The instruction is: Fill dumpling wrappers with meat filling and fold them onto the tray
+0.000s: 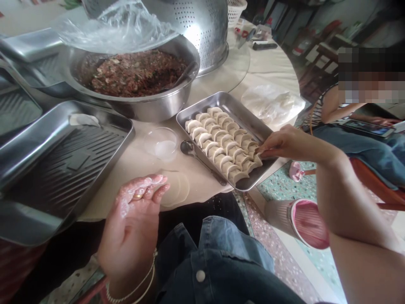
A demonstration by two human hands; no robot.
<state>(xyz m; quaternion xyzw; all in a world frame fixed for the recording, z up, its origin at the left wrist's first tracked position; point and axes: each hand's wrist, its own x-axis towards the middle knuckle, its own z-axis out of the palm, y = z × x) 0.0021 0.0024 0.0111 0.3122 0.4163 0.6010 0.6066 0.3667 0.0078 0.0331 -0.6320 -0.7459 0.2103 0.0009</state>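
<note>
My right hand (284, 142) reaches over the right side of a metal tray (226, 99), its fingers pinched on a dumpling (255, 163) at the near right end of the rows. Several folded dumplings (218, 134) fill most of that tray in neat overlapping rows. Palm up, my left hand (136, 219) is empty, with flour on its slightly curled fingers. Just beyond its fingertips, thin round dough wrappers (179, 190) lie on the table. A dark-headed spoon (202, 162) rests along the tray's left side, beside a small clear bowl (161, 143) holding something whitish.
Behind stands a large steel bowl (148, 105) of minced filling (136, 71), partly covered by plastic film (120, 27). At left, another metal tray (91, 156) holds one white piece (85, 120). A pink-lined bin (311, 223) stands on the floor; a person sits at right.
</note>
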